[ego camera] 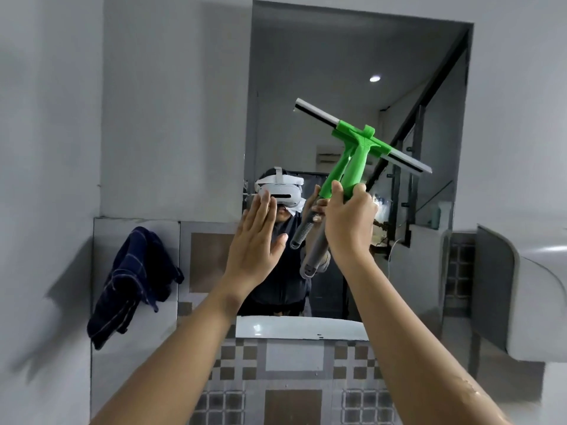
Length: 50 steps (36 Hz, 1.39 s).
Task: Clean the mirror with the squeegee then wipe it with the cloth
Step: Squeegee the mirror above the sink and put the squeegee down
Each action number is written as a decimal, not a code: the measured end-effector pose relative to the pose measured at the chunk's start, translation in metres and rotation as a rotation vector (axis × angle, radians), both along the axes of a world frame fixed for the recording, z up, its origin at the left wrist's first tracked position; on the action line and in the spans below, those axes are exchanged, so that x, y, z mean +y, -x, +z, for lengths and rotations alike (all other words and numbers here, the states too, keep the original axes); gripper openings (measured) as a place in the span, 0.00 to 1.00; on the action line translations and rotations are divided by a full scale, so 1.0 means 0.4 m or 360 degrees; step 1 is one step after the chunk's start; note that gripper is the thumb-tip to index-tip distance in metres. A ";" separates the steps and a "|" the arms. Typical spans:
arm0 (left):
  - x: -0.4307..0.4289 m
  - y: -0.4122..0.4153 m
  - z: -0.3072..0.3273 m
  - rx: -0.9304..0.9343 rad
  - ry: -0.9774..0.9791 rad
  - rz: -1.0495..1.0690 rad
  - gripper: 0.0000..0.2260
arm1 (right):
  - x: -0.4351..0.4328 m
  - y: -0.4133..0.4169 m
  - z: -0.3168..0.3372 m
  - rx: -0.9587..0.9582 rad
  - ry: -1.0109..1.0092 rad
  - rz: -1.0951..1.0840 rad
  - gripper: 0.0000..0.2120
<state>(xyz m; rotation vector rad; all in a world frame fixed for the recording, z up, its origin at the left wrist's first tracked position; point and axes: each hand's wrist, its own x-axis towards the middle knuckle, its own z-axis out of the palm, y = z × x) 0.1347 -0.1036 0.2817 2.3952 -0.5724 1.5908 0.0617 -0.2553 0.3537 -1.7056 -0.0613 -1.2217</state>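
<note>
The squeegee (363,139) sits right of centre in the frame, raised in front of the mirror (352,72). Its green handle rises from the right hand (349,219) and meets a green head, and the long blade bar runs on a slant from upper left to lower right, grey along its top and dark along its rubber edge. Whether the blade touches the glass cannot be told from this angle; a second green handle just beside the first looks like its reflection. The right hand's fingers are wrapped tight around the lower part of the handle, thumb up along the left side, and a grey ribbed grip sticks out below the hand.

The left hand (257,243) is held flat and upright at the centre of the frame, fingers straight and pressed together, thumb spread to the right, gripping nothing. It stands before the mirror's lower left corner.

The mirror fills the upper middle of the frame, set in a pale grey wall, and reflects the person wearing a white headset (277,191), a ceiling light and a dark stair rail. The cloth (132,283), dark blue with thin pale checks, hangs in folds at the lower left over the tiled wall (294,357). A white basin (534,296) shows at the right edge.
</note>
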 end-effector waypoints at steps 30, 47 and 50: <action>-0.049 0.024 -0.144 0.0154 0.0260 0.0067 0.34 | -0.026 0.022 -0.058 0.0056 0.1015 -0.0199 0.21; -0.100 0.037 -0.175 0.0138 0.0374 0.0001 0.32 | -0.195 0.015 -0.042 0.0000 0.1292 -0.0376 0.22; -0.095 0.033 -0.174 0.0147 0.0388 0.0006 0.32 | -0.206 0.014 -0.031 -0.0021 0.1350 -0.0427 0.22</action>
